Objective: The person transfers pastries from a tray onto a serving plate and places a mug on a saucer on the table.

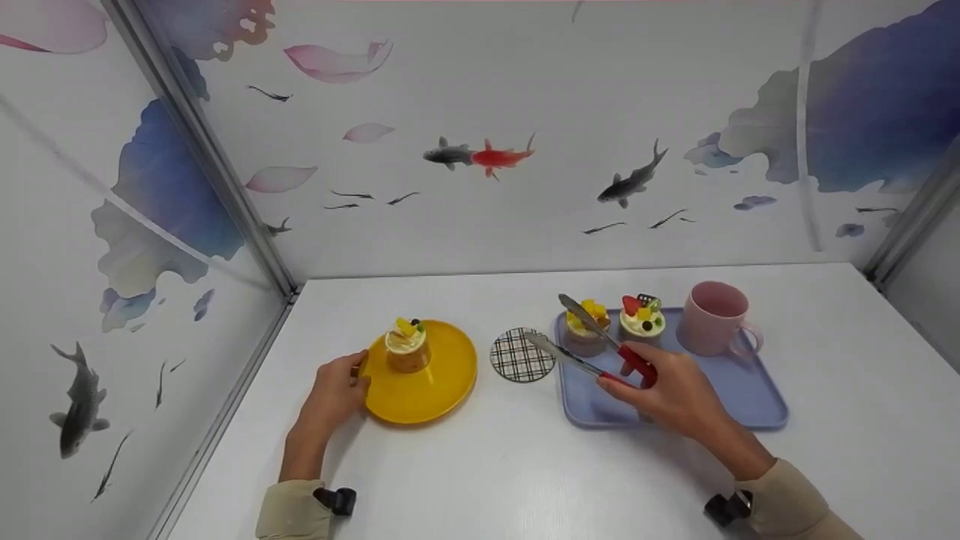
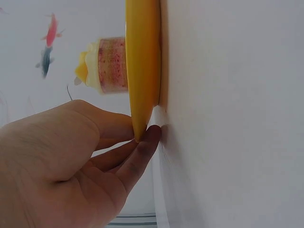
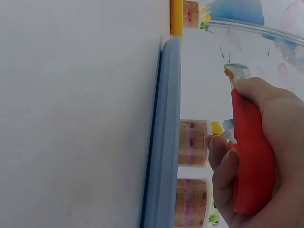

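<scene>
At left, a person's left hand [image 1: 335, 386] pinches the rim of a yellow plate [image 1: 450, 379], thumb above and fingers beneath, where one cake [image 1: 407, 354] stands upright. A checked coaster [image 1: 516, 367] lies just beside the plate. Further right, the right hand [image 1: 679, 390] curls its fingers around red-handled tongs [image 1: 636, 361], their tips apart with nothing between. One cake is plated; a second cake [image 1: 585, 343] and a third cake [image 1: 641, 327] remain upright on the blue tray [image 1: 592, 409], near a pink mug [image 1: 712, 322].
</scene>
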`<state>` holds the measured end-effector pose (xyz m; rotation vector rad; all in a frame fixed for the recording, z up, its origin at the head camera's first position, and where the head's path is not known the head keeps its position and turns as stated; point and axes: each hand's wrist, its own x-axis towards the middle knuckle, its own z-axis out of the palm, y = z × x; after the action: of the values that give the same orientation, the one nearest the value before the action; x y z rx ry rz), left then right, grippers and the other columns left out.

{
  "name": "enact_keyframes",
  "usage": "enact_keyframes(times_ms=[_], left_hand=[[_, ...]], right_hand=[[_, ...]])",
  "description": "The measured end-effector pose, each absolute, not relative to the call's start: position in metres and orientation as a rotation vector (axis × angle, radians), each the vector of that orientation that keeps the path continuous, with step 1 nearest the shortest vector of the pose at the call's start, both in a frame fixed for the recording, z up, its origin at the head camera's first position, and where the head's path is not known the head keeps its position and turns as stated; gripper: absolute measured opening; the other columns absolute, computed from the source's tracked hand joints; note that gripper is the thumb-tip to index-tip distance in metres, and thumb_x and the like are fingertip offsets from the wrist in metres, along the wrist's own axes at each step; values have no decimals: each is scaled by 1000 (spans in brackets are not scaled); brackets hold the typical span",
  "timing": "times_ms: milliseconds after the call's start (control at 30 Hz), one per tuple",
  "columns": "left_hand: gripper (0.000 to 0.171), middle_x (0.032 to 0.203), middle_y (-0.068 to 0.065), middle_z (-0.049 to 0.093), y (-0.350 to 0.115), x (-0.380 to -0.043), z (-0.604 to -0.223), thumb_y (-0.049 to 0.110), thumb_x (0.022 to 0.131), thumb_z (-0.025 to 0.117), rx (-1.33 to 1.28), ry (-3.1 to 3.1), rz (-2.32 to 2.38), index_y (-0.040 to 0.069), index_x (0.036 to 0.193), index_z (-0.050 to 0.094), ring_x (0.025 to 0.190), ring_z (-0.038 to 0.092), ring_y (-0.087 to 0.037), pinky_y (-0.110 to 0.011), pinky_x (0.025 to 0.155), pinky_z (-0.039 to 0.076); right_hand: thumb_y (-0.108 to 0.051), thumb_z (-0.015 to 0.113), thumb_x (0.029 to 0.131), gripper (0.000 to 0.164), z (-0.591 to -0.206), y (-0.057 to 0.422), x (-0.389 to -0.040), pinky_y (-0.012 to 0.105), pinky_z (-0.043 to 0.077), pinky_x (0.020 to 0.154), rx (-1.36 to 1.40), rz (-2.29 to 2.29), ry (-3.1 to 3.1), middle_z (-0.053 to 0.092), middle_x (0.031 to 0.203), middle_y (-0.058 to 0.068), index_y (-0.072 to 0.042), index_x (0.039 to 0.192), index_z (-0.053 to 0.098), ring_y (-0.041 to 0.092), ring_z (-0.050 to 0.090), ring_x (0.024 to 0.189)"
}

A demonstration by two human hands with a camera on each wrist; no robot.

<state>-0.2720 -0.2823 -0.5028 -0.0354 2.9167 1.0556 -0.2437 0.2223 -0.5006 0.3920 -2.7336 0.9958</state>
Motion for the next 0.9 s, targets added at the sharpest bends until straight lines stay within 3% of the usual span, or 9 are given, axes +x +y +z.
enact_keyframes(times_ms=[233, 467, 667, 900], left_hand=[[57, 154, -27, 60, -283, -273, -504, -2, 105, 63, -9, 2916, 1054, -6, 159, 47, 136, 64, -40, -53, 117, 55], [56, 155, -27, 59, -284, -272, -503, -2, 106, 62, -20, 2909, 1058, -6, 159, 46, 136, 64, -40, -53, 117, 55], [56, 156, -26, 59, -283, -271, -503, 0, 106, 62, -39, 2901, 1050, -5, 160, 46, 138, 63, -40, -53, 119, 53], [56, 155, -26, 60, -282, -272, -503, -1, 106, 62, -37, 2907, 1054, -5, 160, 47, 137, 64, -39, -53, 118, 54]], right_hand=[[-58, 88, 86, 54, -499, 228, -248, 21, 48, 53, 383, 959, -2661, 74, 85, -2, -11, 111, 77, 14, 55, 66], [-54, 89, 87, 56, -498, 233, -250, 22, 41, 51, 282, 915, -2679, 58, 71, 0, -5, 112, 76, 17, 50, 64], [-53, 90, 87, 58, -500, 236, -251, 23, 38, 52, 228, 905, -2704, 55, 70, 2, -4, 115, 76, 18, 49, 64], [-52, 89, 87, 52, -503, 240, -253, 23, 37, 52, 239, 939, -2727, 54, 70, 2, -6, 104, 74, 19, 49, 65]])
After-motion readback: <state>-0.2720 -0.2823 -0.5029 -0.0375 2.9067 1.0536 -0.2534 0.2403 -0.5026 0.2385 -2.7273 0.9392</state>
